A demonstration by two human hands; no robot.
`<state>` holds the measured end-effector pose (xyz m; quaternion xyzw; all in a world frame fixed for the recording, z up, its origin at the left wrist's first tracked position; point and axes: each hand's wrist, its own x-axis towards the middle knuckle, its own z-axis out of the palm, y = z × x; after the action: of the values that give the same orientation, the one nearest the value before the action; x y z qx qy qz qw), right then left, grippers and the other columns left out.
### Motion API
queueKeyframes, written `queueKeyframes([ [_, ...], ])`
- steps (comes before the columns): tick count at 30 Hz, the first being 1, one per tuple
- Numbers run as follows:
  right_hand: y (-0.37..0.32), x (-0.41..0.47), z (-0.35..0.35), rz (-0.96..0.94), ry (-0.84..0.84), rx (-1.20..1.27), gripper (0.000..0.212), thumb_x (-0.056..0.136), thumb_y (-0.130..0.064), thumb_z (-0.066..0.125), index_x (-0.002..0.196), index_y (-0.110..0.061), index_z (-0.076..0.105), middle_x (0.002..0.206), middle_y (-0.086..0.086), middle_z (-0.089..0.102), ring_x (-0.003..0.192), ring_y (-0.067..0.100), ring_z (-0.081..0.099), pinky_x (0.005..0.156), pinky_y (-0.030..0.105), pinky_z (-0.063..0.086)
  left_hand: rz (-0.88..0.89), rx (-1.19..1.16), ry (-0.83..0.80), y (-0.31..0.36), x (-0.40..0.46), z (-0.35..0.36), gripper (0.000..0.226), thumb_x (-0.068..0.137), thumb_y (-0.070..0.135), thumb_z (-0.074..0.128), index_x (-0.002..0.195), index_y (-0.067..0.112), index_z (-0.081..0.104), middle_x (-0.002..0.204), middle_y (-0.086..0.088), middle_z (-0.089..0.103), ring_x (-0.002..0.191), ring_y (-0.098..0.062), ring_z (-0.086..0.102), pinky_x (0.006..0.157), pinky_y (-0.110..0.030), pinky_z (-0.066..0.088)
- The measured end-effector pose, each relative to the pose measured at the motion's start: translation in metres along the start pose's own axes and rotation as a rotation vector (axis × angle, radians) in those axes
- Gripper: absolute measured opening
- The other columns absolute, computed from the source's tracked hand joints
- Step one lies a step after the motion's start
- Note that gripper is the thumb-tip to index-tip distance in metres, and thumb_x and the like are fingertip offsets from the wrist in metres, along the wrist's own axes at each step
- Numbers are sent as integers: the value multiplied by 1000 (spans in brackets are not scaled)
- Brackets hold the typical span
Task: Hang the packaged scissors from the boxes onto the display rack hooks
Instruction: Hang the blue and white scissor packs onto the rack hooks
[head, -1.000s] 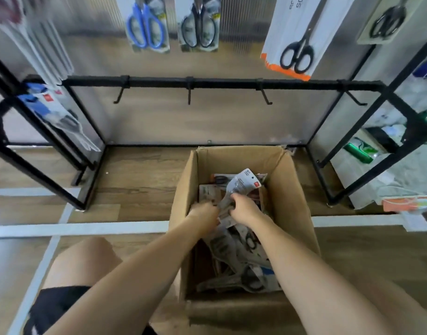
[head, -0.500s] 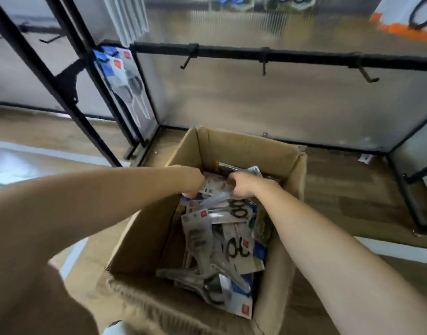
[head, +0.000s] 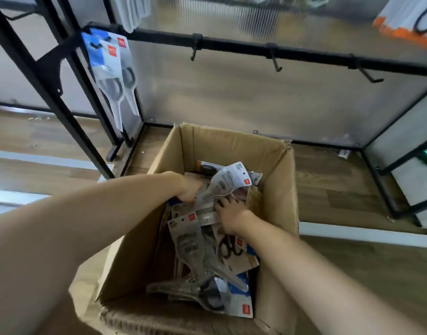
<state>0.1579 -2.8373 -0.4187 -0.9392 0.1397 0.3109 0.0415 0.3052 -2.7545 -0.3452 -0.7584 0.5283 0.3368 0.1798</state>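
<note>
Cardboard box [head: 234, 146] at 6 o'clock is full of packs, three hooks [head: 275, 62] at 12 o'clock hang bare, so most is left; your left hand [head: 192, 188] grips one scissors pack [head: 223, 183], your right hand [head: 230, 213] touches it with loose fingers.

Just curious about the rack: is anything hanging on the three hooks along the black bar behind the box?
No. The three hooks on the bar are bare; packs hang only at the left corner.
</note>
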Motion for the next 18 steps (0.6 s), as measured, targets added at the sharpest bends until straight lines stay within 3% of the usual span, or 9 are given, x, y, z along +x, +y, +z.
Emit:
queueKeyframes([
  [3, -2, 6, 1, -36, 139, 24, 64, 100, -25, 52, 158, -19, 25, 166, 10, 8, 151, 38, 8, 124, 47, 13, 67, 25, 22, 2, 12, 6, 32, 97, 33, 54, 124, 16, 57, 127, -6, 59, 108, -24, 57, 96, -34, 45],
  [6, 2, 10, -4, -74, 237, 6, 52, 101, -31, 49, 151, -22, 39, 161, 10, 24, 148, 34, 20, 122, 46, 16, 66, 68, 0, -2, 23, 10, 28, 94, 32, 59, 116, 17, 62, 118, -4, 63, 100, -22, 60, 91, -36, 49],
  [9, 9, 11, -13, -130, 111, -28, 57, 95, -37, 60, 148, -28, 41, 161, 12, 19, 148, 38, 14, 120, 50, 15, 14, 39, -94, -11, 35, 12, 27, 88, 35, 64, 111, 21, 63, 110, -6, 65, 94, -20, 61, 83, -34, 49],
  [11, 13, 12, -23, -158, 21, -67, 64, 93, -40, 61, 150, -28, 37, 161, 13, 18, 148, 39, 14, 120, 52, 14, 0, -30, -78, -18, 52, 14, 29, 81, 41, 67, 107, 27, 63, 109, -3, 66, 93, -20, 62, 86, -38, 52],
  [13, 17, 11, -32, -183, -8, -158, 58, 99, -37, 53, 152, -23, 35, 159, 15, 23, 147, 39, 20, 119, 52, 17, -21, -85, 13, -25, 75, 19, 40, 77, 46, 70, 111, 30, 58, 116, 1, 64, 97, -20, 62, 89, -40, 53],
  [15, 26, 8, -36, -178, -11, -168, 55, 100, -32, 51, 151, -20, 35, 157, 16, 29, 143, 37, 30, 117, 48, 26, -16, -183, 64, -16, 64, 11, 47, 77, 40, 73, 117, 29, 51, 119, -1, 60, 102, -24, 61, 90, -43, 53],
  [18, 42, 5, -35, -97, -96, -18, 74, 93, -32, 63, 155, -18, 24, 157, 14, 29, 138, 33, 40, 111, 41, 38, 14, -410, 48, -6, 61, 9, 48, 86, 25, 69, 130, 15, 53, 124, -7, 60, 110, -28, 60, 95, -42, 52],
])
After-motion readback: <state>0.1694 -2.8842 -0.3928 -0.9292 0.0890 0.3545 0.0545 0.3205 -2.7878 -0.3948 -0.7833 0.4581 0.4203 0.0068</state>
